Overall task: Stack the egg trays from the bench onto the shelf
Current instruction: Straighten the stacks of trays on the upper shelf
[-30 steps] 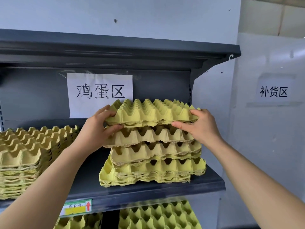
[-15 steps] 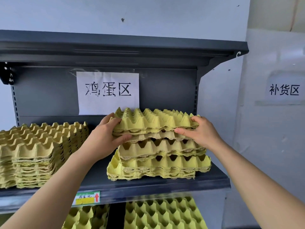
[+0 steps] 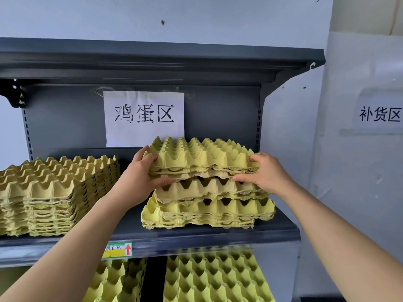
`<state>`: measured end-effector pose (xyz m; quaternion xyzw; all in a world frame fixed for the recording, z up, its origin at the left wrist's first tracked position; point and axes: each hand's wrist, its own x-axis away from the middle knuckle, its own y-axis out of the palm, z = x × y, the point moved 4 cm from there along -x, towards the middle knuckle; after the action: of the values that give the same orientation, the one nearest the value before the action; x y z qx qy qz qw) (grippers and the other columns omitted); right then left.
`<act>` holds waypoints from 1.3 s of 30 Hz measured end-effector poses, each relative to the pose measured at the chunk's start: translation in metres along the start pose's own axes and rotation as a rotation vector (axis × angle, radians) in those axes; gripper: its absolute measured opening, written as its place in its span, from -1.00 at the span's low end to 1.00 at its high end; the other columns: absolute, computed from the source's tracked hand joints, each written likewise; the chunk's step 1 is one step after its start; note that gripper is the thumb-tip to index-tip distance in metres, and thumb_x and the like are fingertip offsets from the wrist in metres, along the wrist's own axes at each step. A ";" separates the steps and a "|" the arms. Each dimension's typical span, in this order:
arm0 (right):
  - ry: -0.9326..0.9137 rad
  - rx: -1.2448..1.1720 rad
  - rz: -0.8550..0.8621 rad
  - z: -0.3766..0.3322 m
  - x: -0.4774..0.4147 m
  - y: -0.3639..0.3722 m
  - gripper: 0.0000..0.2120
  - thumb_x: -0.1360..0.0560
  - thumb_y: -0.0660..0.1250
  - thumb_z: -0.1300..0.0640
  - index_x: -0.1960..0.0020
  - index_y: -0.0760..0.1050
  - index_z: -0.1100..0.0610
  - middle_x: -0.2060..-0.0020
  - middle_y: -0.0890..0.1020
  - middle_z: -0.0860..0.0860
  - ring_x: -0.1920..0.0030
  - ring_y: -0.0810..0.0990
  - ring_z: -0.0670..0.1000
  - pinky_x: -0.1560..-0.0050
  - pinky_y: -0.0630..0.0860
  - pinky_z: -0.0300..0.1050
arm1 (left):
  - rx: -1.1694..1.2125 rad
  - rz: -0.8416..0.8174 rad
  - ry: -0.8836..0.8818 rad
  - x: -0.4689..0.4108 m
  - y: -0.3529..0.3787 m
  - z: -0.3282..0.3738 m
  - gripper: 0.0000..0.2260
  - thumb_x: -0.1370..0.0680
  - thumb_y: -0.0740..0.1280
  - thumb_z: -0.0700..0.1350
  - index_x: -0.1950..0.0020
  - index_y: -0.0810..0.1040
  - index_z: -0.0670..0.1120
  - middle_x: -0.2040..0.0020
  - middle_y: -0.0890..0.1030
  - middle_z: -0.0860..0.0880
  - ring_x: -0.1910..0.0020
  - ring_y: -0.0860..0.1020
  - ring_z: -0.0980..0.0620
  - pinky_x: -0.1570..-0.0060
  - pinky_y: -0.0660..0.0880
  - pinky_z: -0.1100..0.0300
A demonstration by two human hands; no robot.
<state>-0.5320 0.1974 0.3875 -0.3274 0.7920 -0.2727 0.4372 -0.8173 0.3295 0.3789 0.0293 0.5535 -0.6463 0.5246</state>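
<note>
A bundle of yellow-green egg trays [image 3: 200, 155] sits on top of a loose stack of egg trays [image 3: 213, 205] on the right half of the dark grey shelf [image 3: 196, 236]. My left hand [image 3: 139, 179] grips the bundle's left edge, thumb under it and fingers on top. On the right edge my right hand [image 3: 266, 173] grips the same bundle, thumb below. The stack beneath is uneven, its bottom trays sticking out to the left.
A taller, neat stack of trays [image 3: 54, 192] fills the shelf's left side. More trays [image 3: 213, 277] lie on the level below. A paper sign [image 3: 144, 118] hangs on the back panel, and the upper shelf board [image 3: 152, 62] overhangs. A white wall stands to the right.
Both hands have lowered the top bundle down onto the stack; the gap under it has closed. The view shifted slightly left and up.
</note>
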 end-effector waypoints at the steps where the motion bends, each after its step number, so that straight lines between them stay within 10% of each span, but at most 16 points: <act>1: -0.004 0.013 -0.014 -0.001 0.000 0.000 -0.09 -0.23 0.51 -0.25 -0.42 0.33 0.18 -0.35 0.40 0.08 -0.34 0.38 0.06 -0.31 0.35 -0.04 | -0.007 -0.008 -0.001 0.001 0.000 0.001 -0.33 -0.39 0.45 0.16 -0.39 0.37 -0.13 -0.56 0.10 -0.10 -0.43 0.31 -0.14 -0.29 0.34 0.07; 13: -0.113 0.014 0.173 -0.004 0.011 -0.049 -0.08 -0.12 0.45 -0.33 -0.32 0.45 0.19 -0.44 0.28 0.01 -0.39 0.32 0.04 -0.36 0.28 -0.03 | -0.037 0.033 0.071 -0.003 -0.012 0.034 -0.32 -0.33 0.33 0.29 -0.24 0.46 -0.20 -0.48 0.21 -0.12 -0.02 0.51 -0.07 -0.05 0.40 0.15; 21: -0.116 0.249 0.332 -0.003 0.037 -0.063 -0.18 -0.17 0.40 -0.44 -0.23 0.52 0.08 -0.31 0.37 -0.14 -0.11 0.52 -0.01 -0.05 0.48 -0.04 | -0.056 0.034 0.018 -0.014 0.013 0.044 -0.29 -0.47 0.37 0.19 -0.54 0.19 0.03 -0.56 0.07 -0.11 -0.41 0.31 -0.24 -0.36 0.28 -0.08; 29: -0.190 0.135 0.364 0.006 0.038 -0.047 -0.18 -0.17 0.46 -0.35 -0.22 0.53 0.19 -0.18 0.47 -0.06 -0.04 0.53 -0.02 -0.06 0.47 -0.09 | -0.005 0.135 0.092 -0.009 0.003 0.048 -0.40 -0.41 0.51 0.02 -0.39 0.40 0.01 -0.33 0.39 -0.05 -0.07 0.50 -0.08 -0.10 0.41 0.11; 39: -0.161 -0.118 0.129 0.021 0.006 -0.017 -0.19 -0.21 0.54 -0.17 -0.32 0.43 0.20 -0.27 0.40 -0.06 -0.24 0.38 -0.09 -0.21 0.28 -0.24 | -0.152 0.194 0.067 0.010 0.001 0.033 -0.37 -0.41 0.42 0.20 -0.44 0.38 0.09 -0.34 0.37 -0.09 -0.23 0.41 -0.25 -0.23 0.40 -0.11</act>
<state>-0.5109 0.1788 0.3870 -0.3218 0.7884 -0.1699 0.4960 -0.8035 0.2987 0.3846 0.0644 0.6126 -0.5475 0.5664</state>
